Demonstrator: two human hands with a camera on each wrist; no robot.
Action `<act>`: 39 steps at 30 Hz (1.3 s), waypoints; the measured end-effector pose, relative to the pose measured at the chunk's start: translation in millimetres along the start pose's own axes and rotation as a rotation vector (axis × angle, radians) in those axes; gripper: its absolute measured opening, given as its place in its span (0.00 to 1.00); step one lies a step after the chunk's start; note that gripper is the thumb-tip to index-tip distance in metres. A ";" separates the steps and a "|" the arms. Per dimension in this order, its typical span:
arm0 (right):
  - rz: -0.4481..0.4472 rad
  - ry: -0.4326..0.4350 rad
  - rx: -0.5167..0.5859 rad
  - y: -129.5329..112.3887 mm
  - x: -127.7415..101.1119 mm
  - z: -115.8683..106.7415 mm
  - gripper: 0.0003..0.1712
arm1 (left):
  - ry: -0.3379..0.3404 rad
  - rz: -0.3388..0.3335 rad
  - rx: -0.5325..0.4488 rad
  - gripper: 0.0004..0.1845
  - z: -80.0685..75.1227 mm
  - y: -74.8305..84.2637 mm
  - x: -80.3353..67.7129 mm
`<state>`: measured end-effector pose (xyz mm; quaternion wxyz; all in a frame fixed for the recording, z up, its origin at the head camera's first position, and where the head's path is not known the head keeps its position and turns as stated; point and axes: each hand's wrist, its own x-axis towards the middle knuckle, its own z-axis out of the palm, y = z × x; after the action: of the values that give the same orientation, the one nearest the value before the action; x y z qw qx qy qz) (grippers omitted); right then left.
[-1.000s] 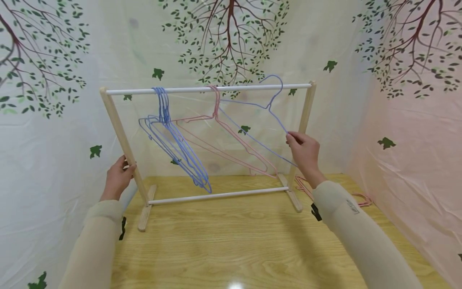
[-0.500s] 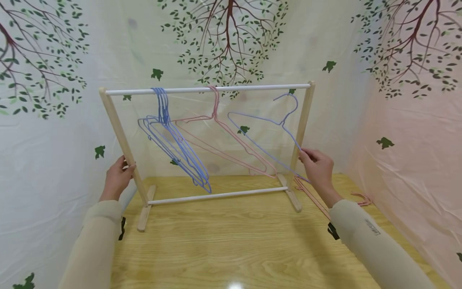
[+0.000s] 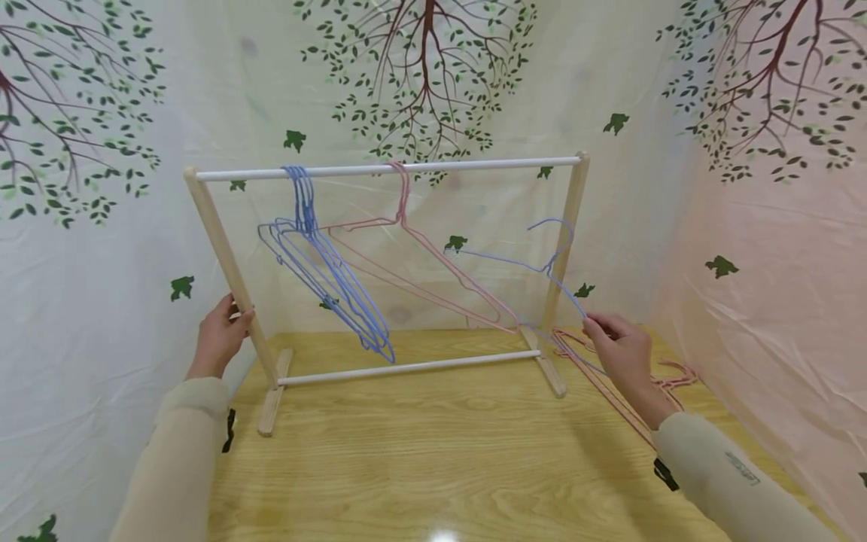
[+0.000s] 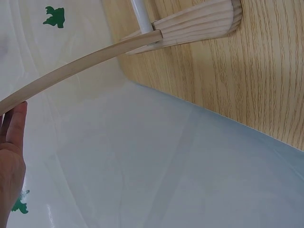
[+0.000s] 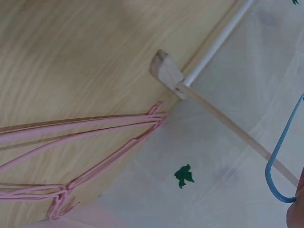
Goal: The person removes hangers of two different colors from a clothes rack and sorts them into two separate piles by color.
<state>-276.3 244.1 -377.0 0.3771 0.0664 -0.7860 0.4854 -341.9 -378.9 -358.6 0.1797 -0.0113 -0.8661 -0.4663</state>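
My left hand holds the left wooden post of a small clothes rack, fingers behind it and thumb in front. In the left wrist view, only part of that hand shows at the left edge. My right hand pinches a blue wire hanger by one sloping arm, off the rail, near the right post. Its hook points up. Several blue hangers hang bunched on the left part of the white rail. Pink hangers hang near its middle.
Pink hangers lie on the wooden table, to the right of the rack's right foot. A lower white bar joins the feet. Sheets printed with trees and leaves stand behind and at both sides.
My right hand has moved down and to the right, taking the blue hanger away from the rail. The left hand stays on the post, and the hanging hangers keep their places.
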 end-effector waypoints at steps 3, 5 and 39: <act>-0.020 -0.037 -0.021 5.2 -9.2 -9.0 0.09 | -0.001 0.006 -0.003 0.30 -0.2 0.0 -0.4; -0.034 -0.061 -0.030 8.6 -14.9 -14.8 0.09 | -0.002 0.010 -0.003 0.30 -0.5 -0.1 -0.7; 0.402 -0.457 -0.061 29.9 -127.7 -54.8 0.19 | 0.004 0.018 -0.001 0.29 0.8 1.3 -3.3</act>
<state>-171.1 270.8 -468.9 0.0887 0.0055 -0.8621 0.4989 -338.8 -377.1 -359.0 0.1854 -0.0183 -0.8653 -0.4653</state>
